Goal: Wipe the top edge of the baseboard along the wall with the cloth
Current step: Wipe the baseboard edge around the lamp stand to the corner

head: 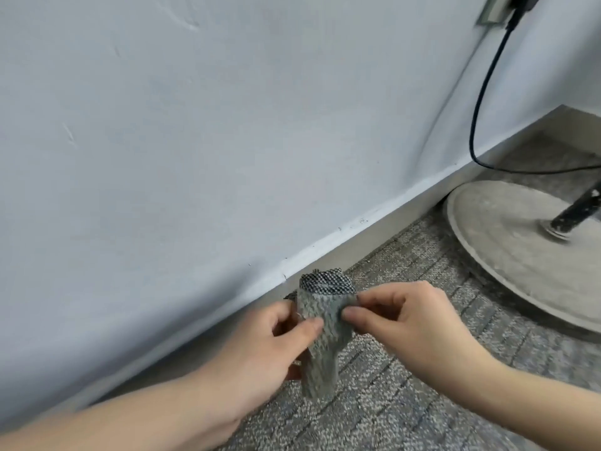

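Note:
A small grey patterned cloth, folded into a narrow strip, hangs between both my hands just above the carpet. My left hand pinches its left side with thumb and fingers. My right hand pinches its upper right edge. The baseboard runs diagonally from lower left to upper right along the pale blue wall, with a white painted top edge showing a few dark specks. The cloth is a short way in front of the baseboard and does not touch it.
A round dusty metal stand base with a dark pole sits on the grey carpet at the right, close to the baseboard. A black cable hangs from a wall socket down to the floor.

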